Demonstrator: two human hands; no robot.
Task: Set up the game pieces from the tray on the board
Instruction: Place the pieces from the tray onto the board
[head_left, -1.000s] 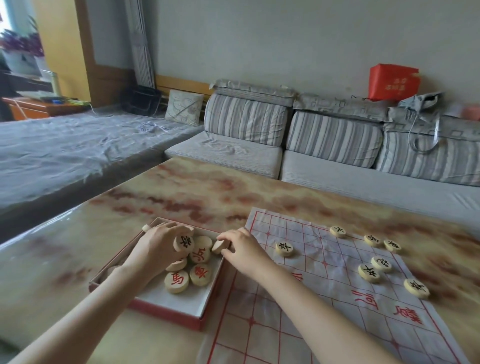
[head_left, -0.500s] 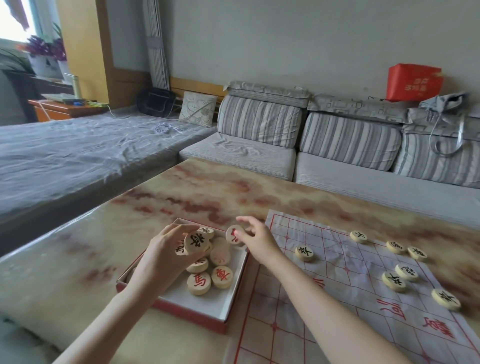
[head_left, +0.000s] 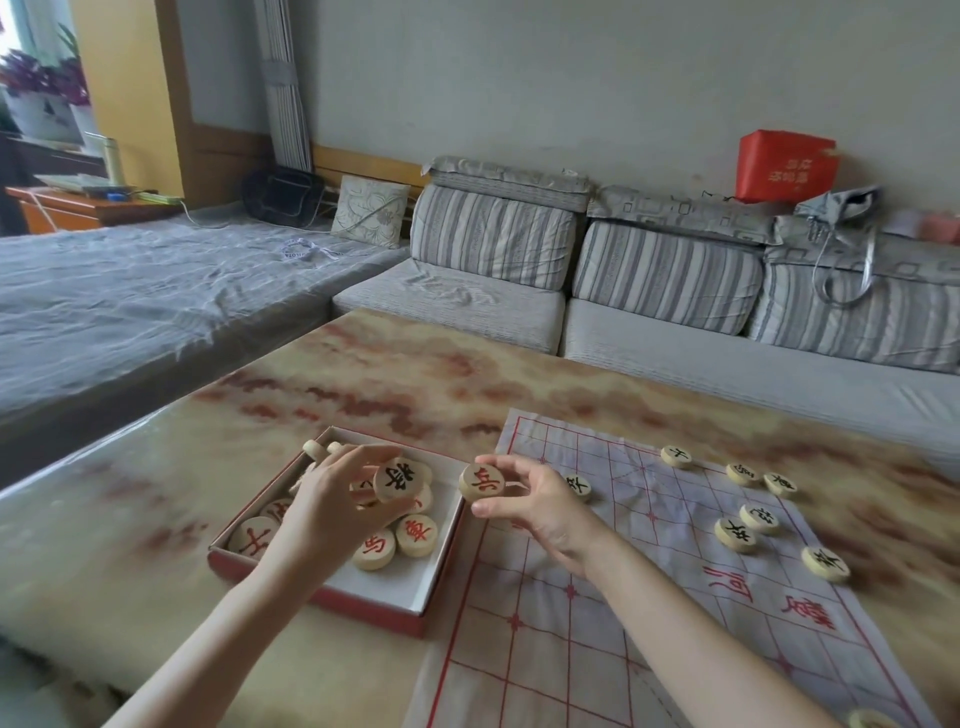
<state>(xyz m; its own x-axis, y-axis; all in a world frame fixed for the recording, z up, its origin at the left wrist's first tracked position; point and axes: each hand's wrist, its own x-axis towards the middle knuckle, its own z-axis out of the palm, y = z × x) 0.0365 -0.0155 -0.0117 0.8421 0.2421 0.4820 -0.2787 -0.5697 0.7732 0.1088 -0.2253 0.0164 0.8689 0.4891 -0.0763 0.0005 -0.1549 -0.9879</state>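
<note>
Two pieces lifted, and the board lies to our right of both hands

We hold a red-marked piece (head_left: 481, 482) in our right hand (head_left: 540, 512), pinched between thumb and fingers just past the right rim of the tray (head_left: 384, 587) and at the left edge of the board (head_left: 613, 613); this hand is the nearer one to the grid, so the free squares lie to its right and towards us. Our left hand (head_left: 324, 512) holds a black-marked piece (head_left: 397, 478) above the tray, over the loose pieces (head_left: 395, 540) that remain inside; it must cross the rim to reach the board. Some black pieces (head_left: 748, 525) already stand on the far right part of the board. Which exact point each piece belongs to we cannot tell, the characters are a little blurred. Tray and board both rest on the marbled bench (head_left: 363, 374).
</note>
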